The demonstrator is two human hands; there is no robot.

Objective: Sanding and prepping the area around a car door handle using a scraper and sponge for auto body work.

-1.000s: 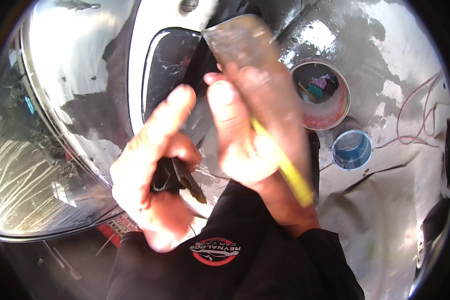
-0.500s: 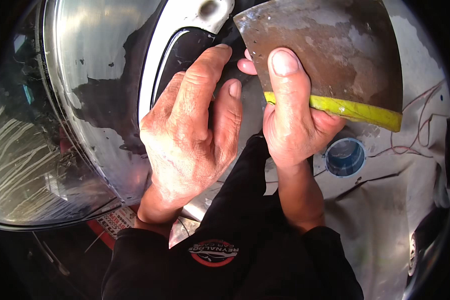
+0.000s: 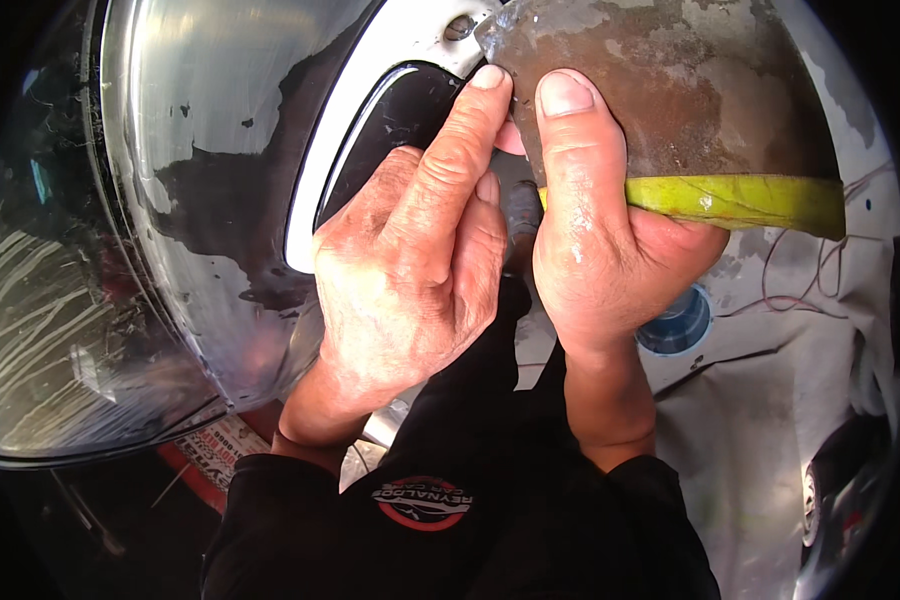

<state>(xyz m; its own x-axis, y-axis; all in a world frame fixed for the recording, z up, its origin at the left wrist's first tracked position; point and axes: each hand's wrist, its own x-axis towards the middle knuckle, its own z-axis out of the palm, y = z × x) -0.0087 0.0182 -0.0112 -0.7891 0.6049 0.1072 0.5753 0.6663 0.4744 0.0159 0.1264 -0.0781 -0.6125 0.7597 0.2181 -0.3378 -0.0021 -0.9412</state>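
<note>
My right hand (image 3: 595, 250) grips a wide, rust-brown metal blade (image 3: 695, 90) with a yellow band (image 3: 745, 200) along its lower edge, thumb over the blade's face. My left hand (image 3: 400, 280) is beside it, index finger reaching to the blade's left edge near the upper corner. The other fingers are bent, and whatever they may hold is hidden. Behind both hands is a white trim (image 3: 332, 145) around a glossy black inset (image 3: 390, 115), on a patchy silver, curved body panel (image 3: 200, 90).
A blue container (image 3: 675, 320) sits low behind my right wrist. Thin reddish cord (image 3: 770, 300) lies on a pale, wrinkled sheet (image 3: 730, 430). A dark wheel (image 3: 840, 470) shows at the lower right, and a red and white printed item (image 3: 220, 445) lies under the panel at lower left.
The blade has turned so its yellow band runs nearly level. My left hand has moved up and right, bringing its index finger to the blade's edge.
</note>
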